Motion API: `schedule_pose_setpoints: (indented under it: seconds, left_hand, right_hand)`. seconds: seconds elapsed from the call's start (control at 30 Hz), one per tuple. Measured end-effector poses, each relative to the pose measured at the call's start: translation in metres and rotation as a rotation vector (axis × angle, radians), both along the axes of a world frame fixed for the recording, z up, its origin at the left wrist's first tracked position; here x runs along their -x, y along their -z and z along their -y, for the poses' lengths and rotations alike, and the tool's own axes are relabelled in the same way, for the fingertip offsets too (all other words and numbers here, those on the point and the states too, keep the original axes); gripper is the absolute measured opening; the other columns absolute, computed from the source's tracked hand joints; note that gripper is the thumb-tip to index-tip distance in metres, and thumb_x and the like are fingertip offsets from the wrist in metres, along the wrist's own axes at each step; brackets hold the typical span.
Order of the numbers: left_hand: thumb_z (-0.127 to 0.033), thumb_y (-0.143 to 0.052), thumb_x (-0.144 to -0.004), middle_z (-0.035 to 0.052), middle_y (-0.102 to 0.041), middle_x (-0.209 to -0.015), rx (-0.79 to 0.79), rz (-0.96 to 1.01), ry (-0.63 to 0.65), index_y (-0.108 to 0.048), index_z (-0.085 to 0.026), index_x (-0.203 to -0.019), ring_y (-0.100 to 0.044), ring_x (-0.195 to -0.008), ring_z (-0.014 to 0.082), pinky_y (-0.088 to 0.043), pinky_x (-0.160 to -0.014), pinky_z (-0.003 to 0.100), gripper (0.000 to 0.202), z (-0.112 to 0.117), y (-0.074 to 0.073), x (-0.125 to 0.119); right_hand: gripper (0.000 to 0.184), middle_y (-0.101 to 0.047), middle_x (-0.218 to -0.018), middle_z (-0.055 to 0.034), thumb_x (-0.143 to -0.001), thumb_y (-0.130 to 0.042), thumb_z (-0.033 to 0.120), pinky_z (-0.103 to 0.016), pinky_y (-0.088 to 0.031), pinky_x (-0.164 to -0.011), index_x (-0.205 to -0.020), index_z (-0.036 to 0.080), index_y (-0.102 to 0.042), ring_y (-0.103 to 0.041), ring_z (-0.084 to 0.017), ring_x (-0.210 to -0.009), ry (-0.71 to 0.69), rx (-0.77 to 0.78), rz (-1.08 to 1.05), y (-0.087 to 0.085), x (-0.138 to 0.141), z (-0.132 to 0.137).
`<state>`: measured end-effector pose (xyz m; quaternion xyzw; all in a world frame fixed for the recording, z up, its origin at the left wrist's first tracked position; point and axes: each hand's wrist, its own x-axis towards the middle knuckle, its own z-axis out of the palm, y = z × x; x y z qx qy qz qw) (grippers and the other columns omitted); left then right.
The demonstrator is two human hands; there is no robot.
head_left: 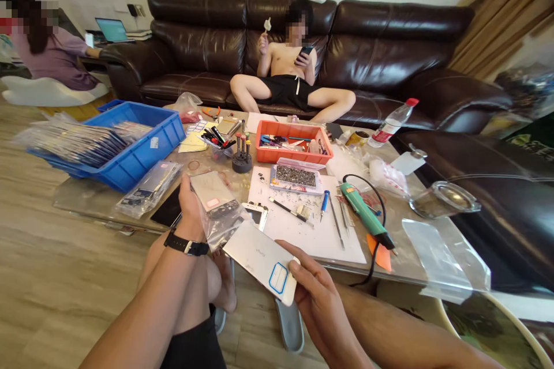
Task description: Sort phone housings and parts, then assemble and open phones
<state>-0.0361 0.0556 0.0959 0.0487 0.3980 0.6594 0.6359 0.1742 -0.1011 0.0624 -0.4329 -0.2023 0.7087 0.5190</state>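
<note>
Smartphone back cover (255, 259), white with a blue-outlined rectangular sticker near one end, sits in the person's right hand (320, 305), low in the head view, just in front of the table edge. That hand pinches the cover's end between thumb and curled fingers. The left hand (190, 210), with a black wristwatch (187, 245) on the wrist, stands upright with its fingers pressed together, gripping a clear plastic bag (220, 230) around a phone part (212, 193) with a small pink-edged label. The two hands are near each other, and the cover's upper edge overlaps the bag.

A glass-topped table (86, 199) spreads beyond the hands. On it are a sheet of white paper (311, 230), a tray of tiny screws (295, 176), a green-handled soldering iron (366, 210), a screwdriver stand (242, 161), an orange tray (294, 141) of tools, and a blue crate (142, 138) stacked with bagged parts. Past the table, a person (285, 60) sits on a brown leather sofa (372, 52) holding a phone. Another person (49, 57) sits at far left, facing a laptop (111, 30).
</note>
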Motion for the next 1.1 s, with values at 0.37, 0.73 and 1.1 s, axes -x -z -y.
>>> schedule_pose_setpoints:
  seconds: [0.37, 0.73, 1.1]
  left_hand:
    - [-0.061, -0.029, -0.103, 0.0085, -0.071, -0.074, -0.124, 0.045, -0.074, -0.069, -0.017, -0.102, -0.072, -0.063, 0.0257, -0.059, -0.060, 0.037, 0.059, -0.002, 0.010, -0.001]
    - [-0.058, -0.029, -0.104, 0.0101, -0.074, -0.082, -0.233, 0.044, -0.068, -0.069, -0.017, -0.111, -0.072, -0.065, 0.0258, -0.058, -0.061, 0.037, 0.057, 0.002, 0.006, -0.002]
    - [-0.059, -0.037, -0.102, 0.0108, -0.076, -0.095, -0.318, 0.074, -0.074, -0.068, -0.018, -0.118, -0.073, -0.069, 0.0249, -0.059, -0.064, 0.037, 0.053, 0.007, 0.004, -0.009]
  right_hand:
    - [0.057, -0.077, -0.114, -0.0080, -0.083, -0.084, 0.054, -0.029, -0.054, -0.079, -0.132, 0.026, -0.074, -0.066, -0.023, -0.098, -0.025, -0.038, 0.085, 0.014, 0.005, 0.006]
    - [0.061, -0.076, -0.090, -0.0092, -0.080, -0.086, 0.054, -0.035, -0.058, -0.073, -0.131, 0.024, -0.075, -0.064, -0.024, -0.082, -0.038, -0.067, 0.222, 0.019, 0.002, 0.009]
    - [0.065, -0.073, -0.081, -0.0065, -0.083, -0.082, 0.057, -0.034, -0.056, -0.069, -0.138, 0.023, -0.070, -0.064, -0.022, -0.074, -0.033, -0.075, 0.267, 0.027, 0.003, 0.004]
